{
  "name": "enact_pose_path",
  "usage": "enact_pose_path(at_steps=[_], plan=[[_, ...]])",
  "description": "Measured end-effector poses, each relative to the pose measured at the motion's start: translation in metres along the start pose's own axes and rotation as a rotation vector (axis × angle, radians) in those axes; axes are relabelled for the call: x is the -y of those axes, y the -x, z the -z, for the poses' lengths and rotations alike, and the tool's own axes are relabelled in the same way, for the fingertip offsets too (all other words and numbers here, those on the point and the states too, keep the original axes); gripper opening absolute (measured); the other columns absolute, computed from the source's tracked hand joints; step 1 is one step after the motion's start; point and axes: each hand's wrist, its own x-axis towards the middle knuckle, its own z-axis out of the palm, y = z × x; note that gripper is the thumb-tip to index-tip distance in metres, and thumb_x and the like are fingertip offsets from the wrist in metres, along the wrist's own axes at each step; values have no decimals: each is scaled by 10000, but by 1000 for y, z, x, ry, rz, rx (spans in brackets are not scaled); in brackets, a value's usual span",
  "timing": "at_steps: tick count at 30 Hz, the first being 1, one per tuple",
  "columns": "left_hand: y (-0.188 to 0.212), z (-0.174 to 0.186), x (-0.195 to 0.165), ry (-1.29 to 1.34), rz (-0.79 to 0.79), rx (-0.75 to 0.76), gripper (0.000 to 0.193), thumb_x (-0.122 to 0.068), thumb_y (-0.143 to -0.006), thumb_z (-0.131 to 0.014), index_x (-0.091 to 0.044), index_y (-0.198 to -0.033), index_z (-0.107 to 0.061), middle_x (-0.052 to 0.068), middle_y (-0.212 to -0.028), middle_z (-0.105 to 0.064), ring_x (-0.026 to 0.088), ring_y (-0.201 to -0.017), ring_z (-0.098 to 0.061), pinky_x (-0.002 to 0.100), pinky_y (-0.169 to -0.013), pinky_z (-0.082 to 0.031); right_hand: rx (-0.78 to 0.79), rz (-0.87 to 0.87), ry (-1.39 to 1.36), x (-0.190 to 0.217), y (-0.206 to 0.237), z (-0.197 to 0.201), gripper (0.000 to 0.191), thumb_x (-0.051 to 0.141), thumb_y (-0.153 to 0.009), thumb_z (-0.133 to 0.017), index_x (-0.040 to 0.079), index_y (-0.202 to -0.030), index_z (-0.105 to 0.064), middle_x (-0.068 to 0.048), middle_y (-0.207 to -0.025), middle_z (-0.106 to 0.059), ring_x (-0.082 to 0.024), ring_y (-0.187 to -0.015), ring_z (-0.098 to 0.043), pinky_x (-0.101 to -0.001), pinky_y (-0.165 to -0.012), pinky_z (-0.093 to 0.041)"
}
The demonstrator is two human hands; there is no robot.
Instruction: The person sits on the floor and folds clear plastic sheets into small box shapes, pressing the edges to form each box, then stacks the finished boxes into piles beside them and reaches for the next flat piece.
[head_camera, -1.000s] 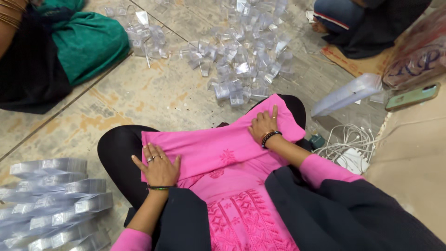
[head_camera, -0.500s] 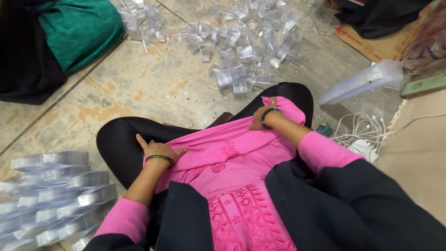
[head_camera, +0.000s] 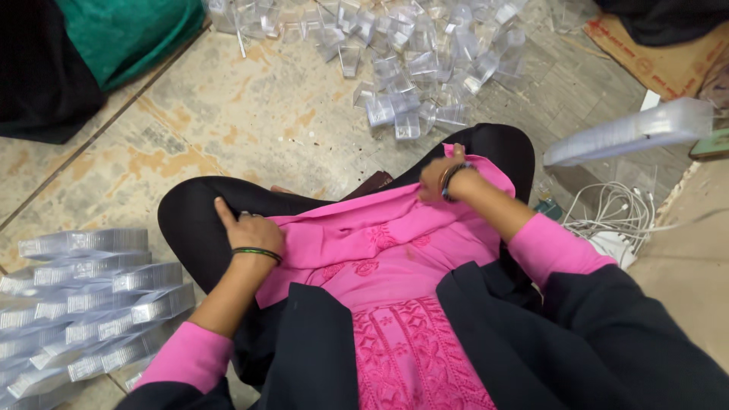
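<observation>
I sit cross-legged on a worn floor, and a pink embroidered tunic [head_camera: 380,250] lies over my black-clad lap. My left hand [head_camera: 247,231] grips the tunic's hem at my left knee, index finger pointing out. My right hand [head_camera: 440,176], with bangles at the wrist, pinches the hem's far corner over my right knee and lifts it slightly. The cloth stretches between both hands.
A heap of small clear plastic boxes [head_camera: 410,61] lies on the floor ahead. Stacks of clear plastic packaging [head_camera: 83,296] sit at my left. At right are a long stack of clear trays [head_camera: 630,133], white cables [head_camera: 615,216] and cardboard [head_camera: 661,61]. Another person's green and black clothing [head_camera: 91,45] lies top left.
Both hands went from lying flat on the spread tunic to gripping its hem and pulling it back toward me. The view tilted downward.
</observation>
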Motion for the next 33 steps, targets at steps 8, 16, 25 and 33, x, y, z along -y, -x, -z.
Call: enact_pose_path(at_steps=[8, 16, 25, 33], plan=[[-17, 30, 1, 81, -124, 296, 801, -751, -956, -319, -125, -1207, -752, 155, -1317, -631, 385, -1404, -415, 719, -1117, 85, -790, -62, -23, 17, -116, 41, 217, 143, -928, -575, 130, -1073, -736, -103, -1075, -718, -290, -1000, -689, -667, -1044, -314], [-8, 65, 63, 731, 21, -99, 529, -569, -895, -576, -134, -1129, -767, 107, -1089, -768, 294, -1108, -697, 524, -1062, -445, -1010, -38, -33, 17, -147, 50, 133, 88, -935, -598, 128, -995, -710, -32, -899, -729, -245, -1024, -658, -645, -1032, -285], [-140, 32, -42, 2027, -562, -158, 751, -238, -904, -818, -83, -1532, -438, 130, -1240, -646, 179, -1149, -618, 312, -948, -531, -472, 642, -1171, 84, -116, 40, 299, 249, -845, -801, 64, -1053, -692, -99, -998, -741, -165, -978, -697, -343, -905, -553], [-183, 19, -5, 2724, 147, -282, 343, -362, -944, -700, -131, -1150, -553, 117, -933, -706, 249, -759, -730, 374, -551, -589, -94, 537, -1167, 82, -159, -20, 253, 199, -885, -727, 60, -1095, -745, -51, -1026, -775, -159, -971, -723, -321, -912, -564]])
